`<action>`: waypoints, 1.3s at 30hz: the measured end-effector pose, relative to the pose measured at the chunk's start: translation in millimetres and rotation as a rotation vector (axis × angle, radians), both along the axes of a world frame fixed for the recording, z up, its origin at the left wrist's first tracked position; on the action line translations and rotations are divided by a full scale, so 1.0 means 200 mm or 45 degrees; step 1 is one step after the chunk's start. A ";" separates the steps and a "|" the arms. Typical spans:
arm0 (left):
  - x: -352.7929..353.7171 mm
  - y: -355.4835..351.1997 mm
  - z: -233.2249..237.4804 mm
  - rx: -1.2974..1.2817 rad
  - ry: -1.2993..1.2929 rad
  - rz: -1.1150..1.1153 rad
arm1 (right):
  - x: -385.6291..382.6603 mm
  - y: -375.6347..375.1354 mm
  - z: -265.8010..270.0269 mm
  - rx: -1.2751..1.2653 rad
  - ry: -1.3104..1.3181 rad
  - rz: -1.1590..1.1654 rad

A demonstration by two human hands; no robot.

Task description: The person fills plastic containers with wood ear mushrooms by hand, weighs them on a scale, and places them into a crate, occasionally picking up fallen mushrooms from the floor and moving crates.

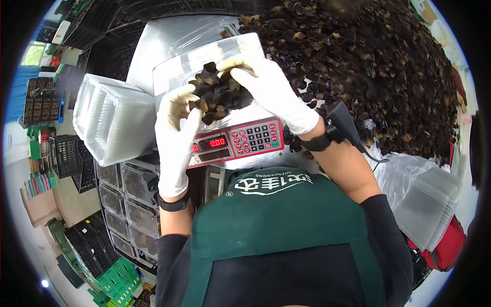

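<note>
1. Left hand (174, 125): gloved; fingers curled and partly open, thumb and fingertips at the left edge of the dark pieces (217, 94); firmness of hold cannot be told
2. Right hand (268, 84): gloved; thumb and forefinger nearly together, with one of the dark pieces between them
3. Dark pieces: clustered between both hands, over the platform of the red-edged scale (255, 138)
4. Display (217, 143): reads 0.00; its left end is partly covered by the left hand
5. Surroundings: stacked clear containers (115, 120) left of the scale; large dark heap (373, 71) to the right
</note>
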State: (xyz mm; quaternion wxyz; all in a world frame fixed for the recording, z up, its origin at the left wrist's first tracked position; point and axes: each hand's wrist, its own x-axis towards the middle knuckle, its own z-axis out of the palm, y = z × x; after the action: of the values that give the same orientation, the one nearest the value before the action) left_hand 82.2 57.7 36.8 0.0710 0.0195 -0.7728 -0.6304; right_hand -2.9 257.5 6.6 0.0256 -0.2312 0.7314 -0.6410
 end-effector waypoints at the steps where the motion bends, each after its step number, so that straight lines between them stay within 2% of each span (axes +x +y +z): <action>1: 0.02 0.01 0.01 0.015 -0.008 0.007 | -0.01 -0.03 -0.01 -0.075 -0.094 0.042; 2: 0.04 0.01 0.01 -0.032 -0.023 0.035 | -0.01 -0.03 -0.01 -0.184 -0.301 0.064; 4: 0.07 -0.03 -0.03 0.219 -0.093 -0.019 | 0.00 0.00 0.05 -0.388 -0.727 0.108; 5: 0.09 -0.04 -0.04 0.344 -0.127 -0.047 | -0.02 0.00 0.03 -0.540 -0.815 0.158; 6: 0.07 -0.05 -0.04 0.611 -0.216 -0.114 | -0.02 0.01 0.02 -0.619 -0.857 0.164; 9: 0.04 0.08 0.03 0.934 -0.316 -0.133 | -0.01 0.01 0.04 -0.838 -0.916 0.195; 10: 0.03 0.12 0.03 0.705 -0.348 -0.070 | 0.00 0.00 0.05 -0.910 -0.924 0.208; 11: 0.02 0.14 0.02 0.464 -0.312 -0.160 | 0.01 -0.01 0.06 -0.909 -0.898 0.199; 14: -0.01 0.22 -0.01 0.212 -0.375 -0.207 | 0.06 -0.03 0.11 -0.865 -0.861 0.179; 17: -0.03 0.25 0.00 0.275 -0.399 -0.206 | 0.11 -0.03 0.16 -0.862 -0.909 0.085; 18: -0.02 0.25 -0.01 0.260 -0.376 -0.191 | 0.09 -0.02 0.13 -0.947 -0.893 0.157; 21: -0.01 0.24 0.00 0.359 -0.355 -0.227 | 0.08 0.00 0.08 -1.027 -0.983 0.100; 24: 0.01 0.22 -0.01 0.360 -0.351 -0.217 | 0.06 -0.01 0.05 -0.846 -0.765 -0.070; 27: 0.05 0.16 -0.01 0.339 -0.401 -0.230 | 0.03 0.01 0.08 -0.068 -0.458 -0.016; 28: 0.07 0.15 0.00 0.322 -0.420 -0.226 | 0.02 -0.01 0.03 -0.172 -0.151 0.045; 30: 0.12 0.13 0.02 0.288 -0.451 -0.221 | 0.02 0.00 0.04 -0.066 0.241 -0.106; 31: 0.15 0.15 0.03 0.220 -0.350 -0.195 | 0.02 0.01 0.07 -0.010 0.437 -0.181; 34: 0.21 0.17 0.08 -0.345 -0.139 -0.264 | 0.25 0.13 0.14 -0.216 -0.242 0.073; 35: 0.20 0.18 0.07 -0.471 0.169 -0.343 | 0.33 0.17 0.13 -0.249 -0.530 0.184; 36: 0.19 0.21 0.11 -0.506 0.213 -0.513 | 0.41 0.17 0.10 -0.399 -0.862 0.279; 37: 0.17 0.24 0.15 -0.539 0.256 -0.684 | 0.47 0.19 0.09 -0.439 -1.028 0.330; 39: 0.16 0.31 0.10 -0.582 0.284 -0.820 | 0.58 0.25 0.06 -0.453 -1.180 0.288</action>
State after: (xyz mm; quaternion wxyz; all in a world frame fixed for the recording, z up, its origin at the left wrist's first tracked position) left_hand 114.1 119.9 56.7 -0.0443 -0.3081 -0.8470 -0.4308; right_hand 113.1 307.0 17.7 0.3770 -0.0010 0.4930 -0.7841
